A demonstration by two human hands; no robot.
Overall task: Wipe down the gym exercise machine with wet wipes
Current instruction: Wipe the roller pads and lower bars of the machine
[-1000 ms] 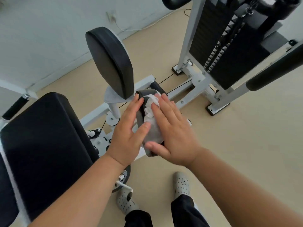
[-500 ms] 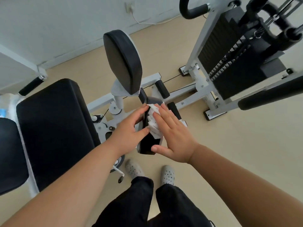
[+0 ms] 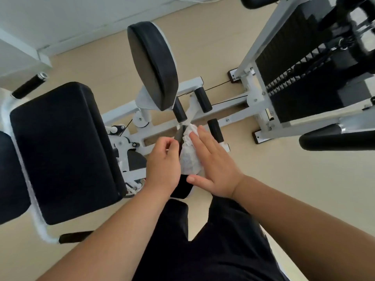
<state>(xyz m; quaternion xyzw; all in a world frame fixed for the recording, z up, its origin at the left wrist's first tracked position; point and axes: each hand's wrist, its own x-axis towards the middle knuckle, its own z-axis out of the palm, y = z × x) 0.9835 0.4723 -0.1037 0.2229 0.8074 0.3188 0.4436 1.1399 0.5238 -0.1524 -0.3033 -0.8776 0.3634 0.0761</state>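
- The wet wipe point(image 3: 189, 159) sits bunched and white in the middle of the scene. It is flat against the right face of a small black pad point(image 3: 181, 188) on the gym machine, just near of the foam rollers point(image 3: 179, 110).
- The right hand point(image 3: 215, 169) is on it, fingers point(image 3: 203, 138) straight and close together, pressing the wipe into the pad and not pinching it.
- The left hand point(image 3: 162, 165) is at the pad's left side, opposite the right. Its fingers point(image 3: 166, 141) are curled in, but whether they actually grip the pad or just brace it cannot be told from here.
- The pad's near end pokes out dark below both hands, just above the person's dark trousers point(image 3: 213, 250).
- Left of the action is the big black seat cushion point(image 3: 63, 151), and farther off stands the round black pad point(image 3: 154, 63), upright on the white frame point(image 3: 233, 116).
- Far right is the weight stack point(image 3: 304, 78), with a black handle point(image 3: 334, 138) jutting in from the right edge.
- Progress call: this looks like mid-job, with one small pad getting the treatment. Nothing shows whether the seat, round pad, rollers, handle or frame are done, so most of the machine may well remain.
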